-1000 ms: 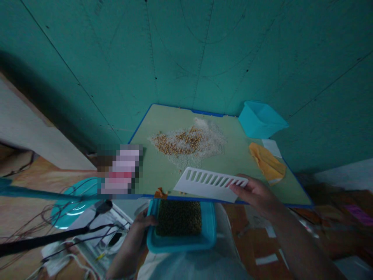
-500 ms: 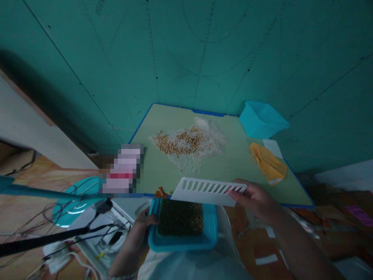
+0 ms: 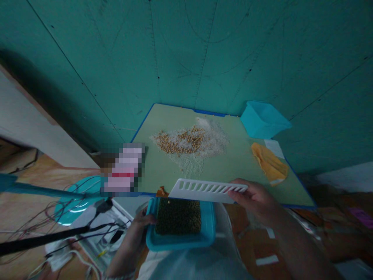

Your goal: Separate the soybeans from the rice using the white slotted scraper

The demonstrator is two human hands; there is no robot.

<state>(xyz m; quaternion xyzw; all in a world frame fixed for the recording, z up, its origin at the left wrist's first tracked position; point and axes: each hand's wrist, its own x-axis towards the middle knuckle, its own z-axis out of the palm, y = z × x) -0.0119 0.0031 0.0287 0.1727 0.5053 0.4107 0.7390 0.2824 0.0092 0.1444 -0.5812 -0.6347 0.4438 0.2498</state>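
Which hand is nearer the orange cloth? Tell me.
Right. The right hand, holding the white scraper, is near the orange cloth; the left hand grips the blue tray, farther left.

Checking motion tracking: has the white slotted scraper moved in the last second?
Yes. The scraper in the right hand has slid back toward the near edge of the board, closer to the blue tray.

Dim teal room on my feed

I see a teal wall [image 3: 204, 46] scored with dark seams across the back, a pale slanted board [image 3: 26, 128] at left, an orange-brown floor [image 3: 37, 177] below, and tangled cables [image 3: 55, 217] lying across it.
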